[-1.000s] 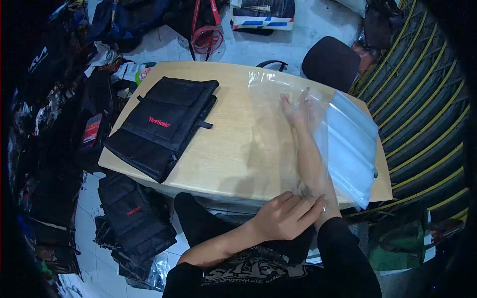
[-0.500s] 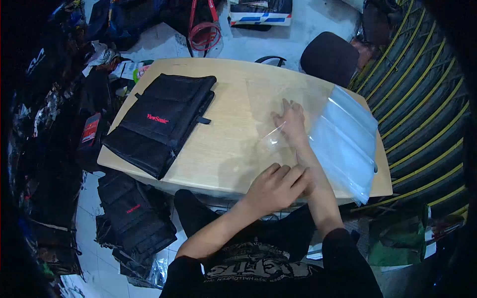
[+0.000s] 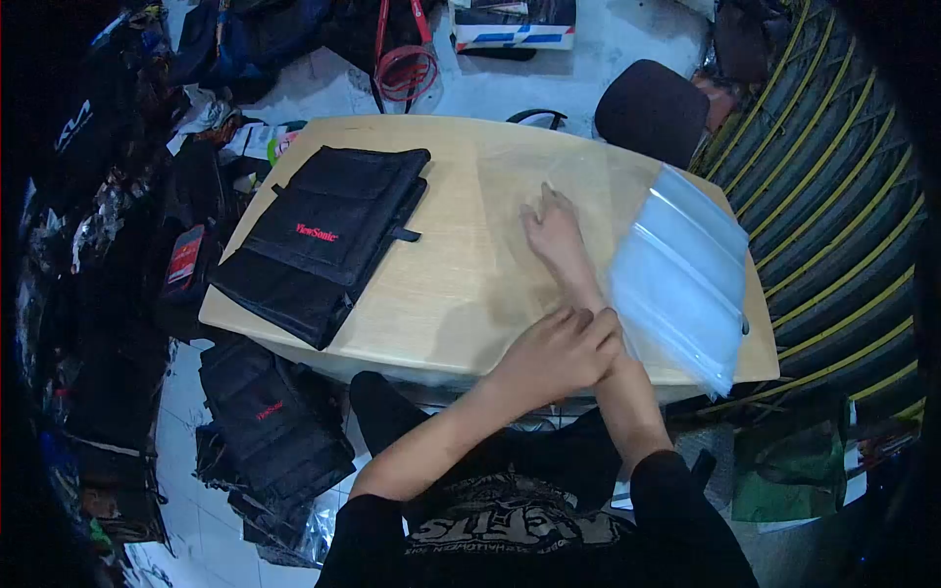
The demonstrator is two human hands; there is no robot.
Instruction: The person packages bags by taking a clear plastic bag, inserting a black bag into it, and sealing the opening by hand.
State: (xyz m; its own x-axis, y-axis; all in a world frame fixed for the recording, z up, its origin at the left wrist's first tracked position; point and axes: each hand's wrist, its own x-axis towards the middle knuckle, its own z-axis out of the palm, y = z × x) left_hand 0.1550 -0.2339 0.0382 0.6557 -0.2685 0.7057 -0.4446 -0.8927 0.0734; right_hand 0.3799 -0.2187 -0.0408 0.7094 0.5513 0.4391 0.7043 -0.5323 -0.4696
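A clear plastic bag [image 3: 613,186] lies over the right part of the wooden table [image 3: 446,294], beside a stack of whitish plastic bags [image 3: 681,279]. My right hand [image 3: 551,227] reaches inside the clear bag, its fingers apart and holding nothing. Over my right wrist, my left hand [image 3: 564,353] is closed in a pinch at the bag's near edge, though the film between its fingers is hard to make out. To the left, a black bag with red lettering [image 3: 319,235] lies flat on the table.
More black bags [image 3: 274,412] are piled on the floor at the lower left. Past the table's far edge stands a dark chair [image 3: 652,113]. Tyres with yellow stripes [image 3: 833,216] line the right side. A green bag [image 3: 789,470] sits at the lower right.
My right hand has shifted left inside the clear bag. My left hand has moved up from near the table's front edge, along my right forearm to the wrist.
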